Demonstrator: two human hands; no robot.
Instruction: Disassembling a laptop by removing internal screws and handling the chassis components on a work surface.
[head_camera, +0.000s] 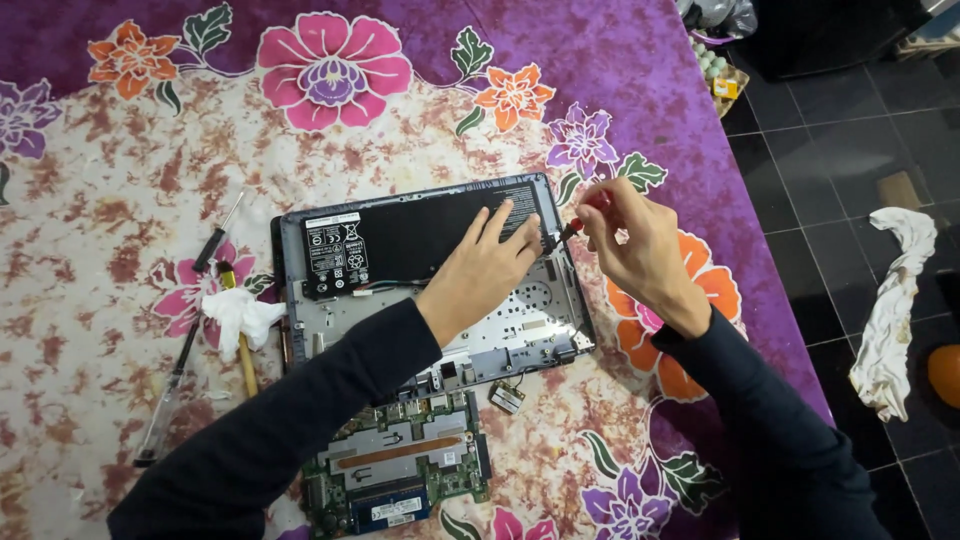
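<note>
Left hand (483, 270) spread flat on the laptop battery (415, 235); at its 3 o'clock, right hand (635, 245) pinched around a red-handled screwdriver (580, 218).

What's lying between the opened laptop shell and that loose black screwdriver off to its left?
In the head view, a crumpled white tissue over a yellow-handled tool lies between the laptop shell and the black screwdriver, on the flowered cloth.

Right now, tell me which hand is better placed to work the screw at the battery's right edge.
Right. The right hand holds the red-handled screwdriver, tip at that edge; the left hand lies flat on the battery.
</note>
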